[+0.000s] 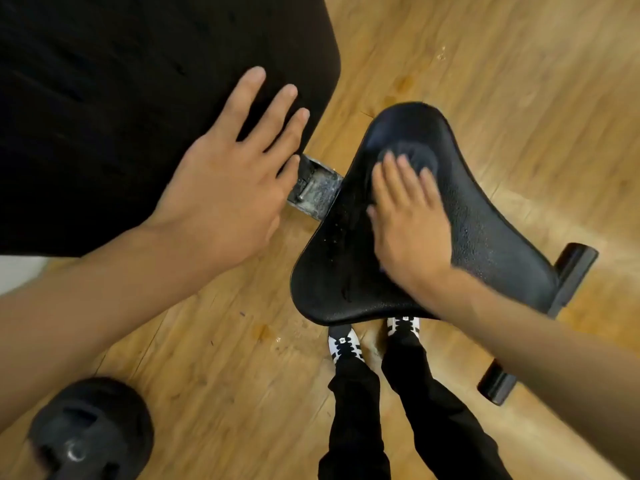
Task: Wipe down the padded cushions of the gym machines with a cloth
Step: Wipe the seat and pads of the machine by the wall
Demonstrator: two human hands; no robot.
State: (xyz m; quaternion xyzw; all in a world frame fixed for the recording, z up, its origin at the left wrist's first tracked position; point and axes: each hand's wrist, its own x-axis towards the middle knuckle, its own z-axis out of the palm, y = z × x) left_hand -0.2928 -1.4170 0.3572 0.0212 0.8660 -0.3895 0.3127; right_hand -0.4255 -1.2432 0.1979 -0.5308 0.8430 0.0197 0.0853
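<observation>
**gymrat_07:** quick q, where's the cloth being worked at this point?

**padwiper:** The dark bunched cloth (pixel 412 155) is pinned under the right hand (pixel 408 220). The fingers are laid flat over it, not curled. It's pressed onto the black pebbled triangular seat pad (pixel 491 237), near the pad's narrow far tip. Some blur is seen there, so nothing finer can be said.

**gymrat_07:** and the other hand?

**padwiper:** The left hand (pixel 221 174) is spread open, palm down, nothing gripped. It's rested on the big flat black back cushion (pixel 121 98) up-left of the seat pad. A scuffed grey metal bracket (pixel 311 188) is seen between the two.

**gymrat_07:** so which way should the next stroke be taken?

**padwiper:** The seat pad's long axis looks to be run from that far tip back to its broad near edge. Most of the surface is laid out on the person's side of the cloth. The right hand is far nearer, so the cloth would probably be dragged back along that axis.
</observation>
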